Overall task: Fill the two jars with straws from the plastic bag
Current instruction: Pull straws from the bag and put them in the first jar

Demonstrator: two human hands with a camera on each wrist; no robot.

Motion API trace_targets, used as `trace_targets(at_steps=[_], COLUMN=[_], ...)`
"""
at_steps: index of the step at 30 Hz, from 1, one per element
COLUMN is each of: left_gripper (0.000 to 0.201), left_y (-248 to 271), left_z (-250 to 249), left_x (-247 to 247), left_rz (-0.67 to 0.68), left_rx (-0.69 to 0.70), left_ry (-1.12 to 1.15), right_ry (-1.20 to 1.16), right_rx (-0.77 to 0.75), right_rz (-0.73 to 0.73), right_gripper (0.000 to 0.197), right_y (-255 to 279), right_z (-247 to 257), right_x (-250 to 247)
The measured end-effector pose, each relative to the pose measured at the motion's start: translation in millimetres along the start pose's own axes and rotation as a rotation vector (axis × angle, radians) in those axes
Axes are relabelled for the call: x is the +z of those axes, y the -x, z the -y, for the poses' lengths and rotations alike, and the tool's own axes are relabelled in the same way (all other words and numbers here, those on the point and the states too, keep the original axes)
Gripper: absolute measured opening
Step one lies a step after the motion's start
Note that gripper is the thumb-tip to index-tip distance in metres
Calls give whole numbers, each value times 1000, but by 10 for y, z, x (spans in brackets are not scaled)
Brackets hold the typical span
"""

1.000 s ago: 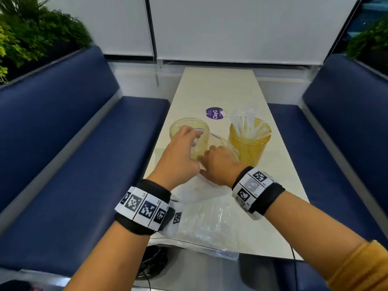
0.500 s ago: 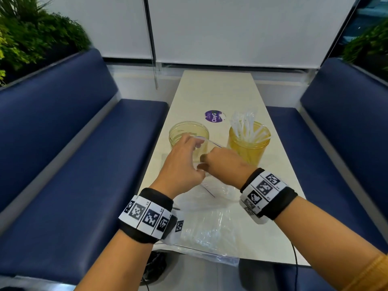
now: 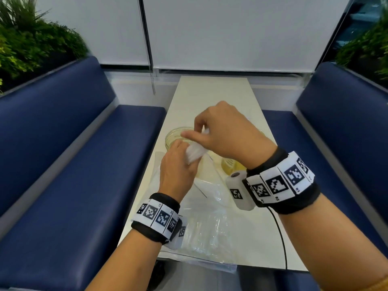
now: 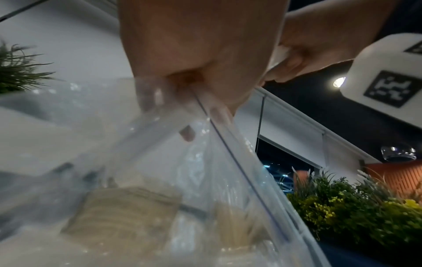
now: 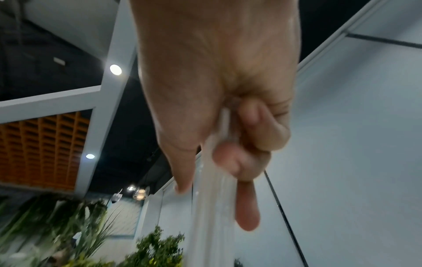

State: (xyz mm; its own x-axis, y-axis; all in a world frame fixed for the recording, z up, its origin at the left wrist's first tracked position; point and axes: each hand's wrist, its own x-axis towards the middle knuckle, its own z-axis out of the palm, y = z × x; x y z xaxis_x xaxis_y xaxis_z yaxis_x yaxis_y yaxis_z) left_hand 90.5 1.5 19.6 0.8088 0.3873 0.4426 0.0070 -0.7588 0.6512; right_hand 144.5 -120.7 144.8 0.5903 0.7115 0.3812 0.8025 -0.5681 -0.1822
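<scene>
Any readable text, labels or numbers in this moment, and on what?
No legible words in any view.
Left wristband: code squares; the tiny characters beside them are too small to read.
Right wristband: same, unreadable.
White camera housing: code square only, no text.

A long, pale cream surface (image 3: 212, 91) runs away between two navy benches, narrow and glossy. On its near end sprawls a clear, crinkled plastic bag (image 3: 207, 232), its mouth end lifted, its near edge hanging just over the lip. Further out, left of centre, stands a clear pale-yellow jar (image 3: 174, 136); to its right, an amber jar (image 3: 231, 165), mostly hidden. A thin black cable (image 3: 281, 238) trails across the near right corner.
</scene>
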Motion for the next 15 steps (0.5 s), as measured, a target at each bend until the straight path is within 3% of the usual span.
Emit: trace_targets(at_steps=[3, 7, 11, 15], left_gripper=[23, 15, 12, 33], left_y=[-49, -84, -91, -116], left_z=[-2, 17, 12, -53], left_x=[15, 38, 11, -1], left_rz=[-43, -31, -30, -10], left_rx=[8, 31, -15, -59], left_ry=[11, 127, 174, 221], right_ry=[-113, -303, -691, -795], right_rx=[60, 39, 190, 268], right_rz=[-187, -298, -400, -428], right_gripper=[56, 39, 28, 32], right_y=[-64, -71, -16, 45], right_z=[-25, 101, 44, 94], right_x=[69, 352, 500, 768])
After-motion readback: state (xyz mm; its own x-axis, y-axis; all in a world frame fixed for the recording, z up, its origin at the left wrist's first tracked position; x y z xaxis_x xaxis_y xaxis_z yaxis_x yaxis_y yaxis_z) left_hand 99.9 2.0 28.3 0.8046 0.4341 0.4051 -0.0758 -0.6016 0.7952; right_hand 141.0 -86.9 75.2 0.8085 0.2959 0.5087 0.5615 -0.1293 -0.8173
